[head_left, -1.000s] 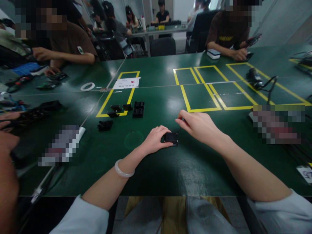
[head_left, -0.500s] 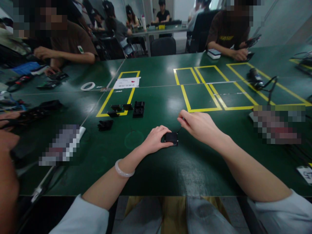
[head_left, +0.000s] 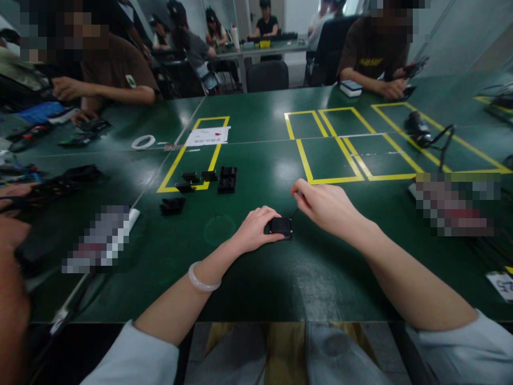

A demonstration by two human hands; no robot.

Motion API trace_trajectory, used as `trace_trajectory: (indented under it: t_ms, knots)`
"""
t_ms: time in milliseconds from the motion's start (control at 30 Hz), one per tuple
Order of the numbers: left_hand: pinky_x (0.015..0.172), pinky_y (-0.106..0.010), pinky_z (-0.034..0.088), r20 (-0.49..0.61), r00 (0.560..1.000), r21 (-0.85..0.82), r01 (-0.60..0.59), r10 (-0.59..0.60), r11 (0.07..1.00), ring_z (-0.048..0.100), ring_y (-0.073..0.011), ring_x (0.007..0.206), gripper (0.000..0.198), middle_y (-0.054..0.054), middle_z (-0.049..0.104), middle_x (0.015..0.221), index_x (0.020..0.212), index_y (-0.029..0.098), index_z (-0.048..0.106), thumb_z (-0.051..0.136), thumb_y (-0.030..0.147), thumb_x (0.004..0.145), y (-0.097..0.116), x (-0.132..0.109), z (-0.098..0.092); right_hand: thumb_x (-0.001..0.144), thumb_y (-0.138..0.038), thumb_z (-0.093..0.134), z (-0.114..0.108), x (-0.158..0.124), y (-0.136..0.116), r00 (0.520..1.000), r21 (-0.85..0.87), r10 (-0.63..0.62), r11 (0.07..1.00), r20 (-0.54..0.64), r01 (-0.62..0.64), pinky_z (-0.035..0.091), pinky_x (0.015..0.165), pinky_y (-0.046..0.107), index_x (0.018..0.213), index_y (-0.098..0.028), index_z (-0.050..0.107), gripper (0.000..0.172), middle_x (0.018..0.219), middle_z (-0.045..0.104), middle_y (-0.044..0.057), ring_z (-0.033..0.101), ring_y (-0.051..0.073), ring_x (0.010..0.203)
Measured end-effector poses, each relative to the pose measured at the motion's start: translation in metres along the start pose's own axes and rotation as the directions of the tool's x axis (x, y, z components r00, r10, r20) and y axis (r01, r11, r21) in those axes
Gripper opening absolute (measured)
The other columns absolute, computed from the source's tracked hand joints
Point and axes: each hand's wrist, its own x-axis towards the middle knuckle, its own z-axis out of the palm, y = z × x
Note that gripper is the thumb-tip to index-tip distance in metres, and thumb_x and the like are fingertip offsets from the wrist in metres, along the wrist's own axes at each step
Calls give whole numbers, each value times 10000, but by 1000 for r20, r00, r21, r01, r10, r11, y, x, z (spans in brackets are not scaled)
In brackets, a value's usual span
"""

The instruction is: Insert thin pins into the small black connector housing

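My left hand (head_left: 256, 230) pinches a small black rectangular part (head_left: 281, 226) against the table, thumb on its near side and fingers on the far side. Bright screw-like points show at the part's corners. My right hand (head_left: 326, 208) is closed round a thin dark rod-like tool (head_left: 294, 214). The tool slants down to the part's far right corner, and its upper end is hidden in my fingers. Whether its tip sits in a screw is too small to tell.
Several black pieces (head_left: 192, 177) stand by a yellow tape outline, with a black block (head_left: 227, 179) beside them. A black bracket-like piece (head_left: 172, 206) lies nearer. Blurred-out devices (head_left: 100, 235) flank my arms. Across the green table (head_left: 256, 289), co-workers sit, and a tape roll (head_left: 143, 142) lies left.
Both hands keep their grips and places, with the rod still at the part's far right corner. The whole view has shifted very slightly.
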Motion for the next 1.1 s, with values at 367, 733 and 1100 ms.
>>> trace_trajectory:
  t_ms: [367, 733, 1100]
  knots:
    - [898, -393, 411, 4, 1000, 1, -1, 1, 1000, 542, -263, 1030, 402, -62, 587, 1126, 1102, 230, 588, 667, 511, 824, 0, 0, 0, 981, -320, 318, -1, 0, 0, 1000, 5, -4, 1000, 9, 4, 263, 572, 259, 1054, -193, 575, 296, 814, 722, 51, 648, 175, 700]
    - [902, -402, 417, 6, 1000, 4, 6, -6, 1000, 547, -268, 1030, 403, -64, 592, 1118, 1098, 231, 592, 665, 517, 824, 0, 0, 0, 995, -405, 288, -2, 0, -2, 1000, 1, -6, 1000, 6, 6, 255, 569, 265, 1009, -190, 582, 364, 796, 715, 57, 645, 180, 703]
    - [903, -392, 415, -6, 1000, -7, 0, 0, 1000, 549, -259, 1036, 393, -56, 593, 1125, 1098, 236, 591, 680, 497, 817, -1, 0, 1, 967, -285, 330, -4, 2, -1, 1000, 5, -22, 1000, 16, 22, 244, 558, 265, 1074, -192, 565, 275, 822, 718, 40, 647, 168, 701]
